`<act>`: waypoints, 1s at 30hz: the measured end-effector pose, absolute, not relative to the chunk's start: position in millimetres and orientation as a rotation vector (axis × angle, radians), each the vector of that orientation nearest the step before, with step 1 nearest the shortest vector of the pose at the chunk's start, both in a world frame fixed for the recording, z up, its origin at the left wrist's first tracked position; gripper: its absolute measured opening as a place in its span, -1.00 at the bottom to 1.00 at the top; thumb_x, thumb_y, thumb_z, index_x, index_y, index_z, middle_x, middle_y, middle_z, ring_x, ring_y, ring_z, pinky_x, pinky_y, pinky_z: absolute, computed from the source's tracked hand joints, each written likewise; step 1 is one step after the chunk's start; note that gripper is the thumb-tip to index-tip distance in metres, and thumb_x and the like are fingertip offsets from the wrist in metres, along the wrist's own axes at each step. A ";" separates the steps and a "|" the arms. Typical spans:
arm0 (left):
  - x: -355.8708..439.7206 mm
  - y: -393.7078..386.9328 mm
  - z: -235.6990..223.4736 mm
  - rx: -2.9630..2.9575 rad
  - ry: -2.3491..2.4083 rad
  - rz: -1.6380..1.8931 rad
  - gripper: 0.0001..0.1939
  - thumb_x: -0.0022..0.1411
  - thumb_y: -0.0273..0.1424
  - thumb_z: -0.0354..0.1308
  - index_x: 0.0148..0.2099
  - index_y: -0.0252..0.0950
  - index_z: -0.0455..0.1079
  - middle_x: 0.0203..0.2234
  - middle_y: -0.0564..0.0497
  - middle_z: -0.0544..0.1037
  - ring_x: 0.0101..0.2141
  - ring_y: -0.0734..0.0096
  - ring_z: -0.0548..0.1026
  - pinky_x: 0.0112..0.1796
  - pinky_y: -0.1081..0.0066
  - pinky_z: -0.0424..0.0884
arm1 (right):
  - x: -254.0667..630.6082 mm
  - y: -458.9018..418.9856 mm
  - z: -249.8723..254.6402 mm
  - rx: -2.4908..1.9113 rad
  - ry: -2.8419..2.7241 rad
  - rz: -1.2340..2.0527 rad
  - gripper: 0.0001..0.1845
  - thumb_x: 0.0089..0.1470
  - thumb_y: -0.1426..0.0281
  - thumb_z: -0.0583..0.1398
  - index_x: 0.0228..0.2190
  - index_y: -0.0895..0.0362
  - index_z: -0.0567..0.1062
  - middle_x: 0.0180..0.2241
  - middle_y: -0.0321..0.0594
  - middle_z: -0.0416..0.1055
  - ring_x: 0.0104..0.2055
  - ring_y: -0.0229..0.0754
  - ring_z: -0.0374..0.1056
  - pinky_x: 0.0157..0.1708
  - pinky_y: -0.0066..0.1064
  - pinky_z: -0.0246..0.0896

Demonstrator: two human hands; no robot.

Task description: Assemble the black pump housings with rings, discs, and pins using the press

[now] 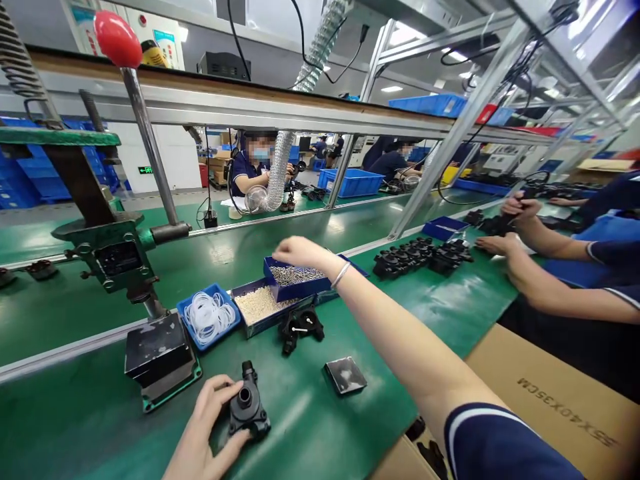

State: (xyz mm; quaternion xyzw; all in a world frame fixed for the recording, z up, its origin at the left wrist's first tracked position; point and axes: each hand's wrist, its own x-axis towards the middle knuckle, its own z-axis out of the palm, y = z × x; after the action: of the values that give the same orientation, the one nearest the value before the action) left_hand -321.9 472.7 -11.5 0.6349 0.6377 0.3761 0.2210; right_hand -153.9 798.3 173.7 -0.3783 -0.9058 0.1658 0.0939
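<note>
While my left hand (203, 433) grips the pump (247, 407), fingers wrapped round it.
My right hand (299, 252) reaches over the pin tray (295, 283) beyond the pump, fingertips bunched together.

Bright overhead light; edges distorted

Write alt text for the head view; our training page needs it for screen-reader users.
A person's left hand holds a black plastic housing on a green workbench, while the right hand reaches over a blue tray of metal pins. Trays of white rings and white pellets sit beside a hand press.
</note>
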 end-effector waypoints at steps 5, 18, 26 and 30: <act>-321.1 473.6 -5.8 1.687 1.736 1.092 -0.57 0.24 -0.14 0.23 0.16 0.10 0.44 0.11 -0.15 0.44 0.12 0.02 0.47 0.09 0.12 0.45 | -154.6 834.2 109.7 -1.441 -2.795 0.464 -0.75 0.25 0.27 0.26 -0.16 0.21 0.53 -0.14 -0.12 0.51 -0.13 -0.13 0.47 -0.09 -0.22 0.43; -316.3 471.1 -6.0 1.612 1.787 1.128 -0.57 0.24 -0.07 0.20 0.15 0.09 0.46 0.14 -0.15 0.43 0.15 -0.02 0.44 0.10 0.08 0.43 | -132.2 856.7 88.8 -1.462 -2.472 0.828 -0.72 0.29 0.25 0.22 -0.30 0.24 0.51 -0.42 -0.30 0.48 -0.45 -0.32 0.42 -0.37 -0.42 0.42; -324.3 470.2 -7.0 1.755 1.775 1.016 -0.48 0.23 -0.09 0.23 0.24 0.11 0.37 0.20 -0.16 0.37 0.21 -0.07 0.39 0.14 0.02 0.40 | -122.1 854.5 99.2 -1.280 -2.044 1.048 -0.63 0.19 0.22 0.31 -0.51 0.22 0.44 -0.64 -0.38 0.35 -0.64 -0.39 0.24 -0.56 -0.53 0.25; -321.7 473.1 10.9 1.851 1.842 1.116 -0.35 0.21 -0.13 0.27 0.32 0.04 0.25 0.30 -0.18 0.27 0.30 -0.16 0.25 0.20 -0.10 0.30 | -124.7 824.4 114.5 -1.102 -1.919 1.139 -0.57 0.08 0.11 0.35 -0.53 0.19 0.43 -0.65 -0.31 0.37 -0.64 -0.38 0.23 -0.59 -0.52 0.21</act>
State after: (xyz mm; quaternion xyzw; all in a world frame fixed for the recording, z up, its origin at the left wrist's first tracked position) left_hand -321.7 473.1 10.9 0.6443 0.6413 0.3886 0.1505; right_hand -124.7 824.4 114.5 -0.4193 -0.7303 0.4335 0.3208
